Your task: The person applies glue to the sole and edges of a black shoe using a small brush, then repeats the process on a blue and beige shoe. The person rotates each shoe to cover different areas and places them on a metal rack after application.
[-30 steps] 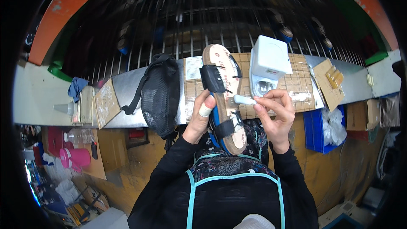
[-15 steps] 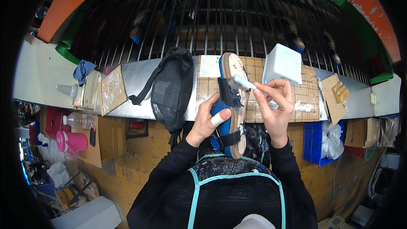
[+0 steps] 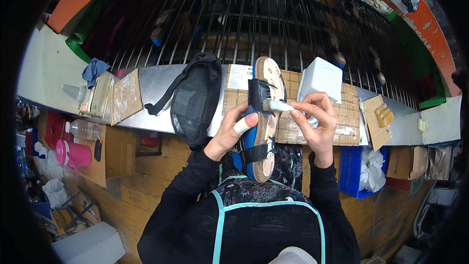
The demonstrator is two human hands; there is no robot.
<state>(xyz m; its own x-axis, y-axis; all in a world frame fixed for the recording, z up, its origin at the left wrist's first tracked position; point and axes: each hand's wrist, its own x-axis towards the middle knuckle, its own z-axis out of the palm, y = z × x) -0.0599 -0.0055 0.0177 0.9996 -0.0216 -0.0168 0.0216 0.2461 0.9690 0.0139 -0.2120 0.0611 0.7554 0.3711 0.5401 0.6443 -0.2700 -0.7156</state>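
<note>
Cork-soled sandal now stands upright over the cardboard-covered bench, gripped by the left hand, as the right hand, pinching a small white brush, has brought it onto the black strap.

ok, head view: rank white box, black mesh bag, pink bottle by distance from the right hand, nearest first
1. white box: on the bench just above the right hand, nearly touching the fingers.
2. black mesh bag: on the bench to the left, past the sandal and the left hand.
3. pink bottle: far left, below the bench edge.
</note>
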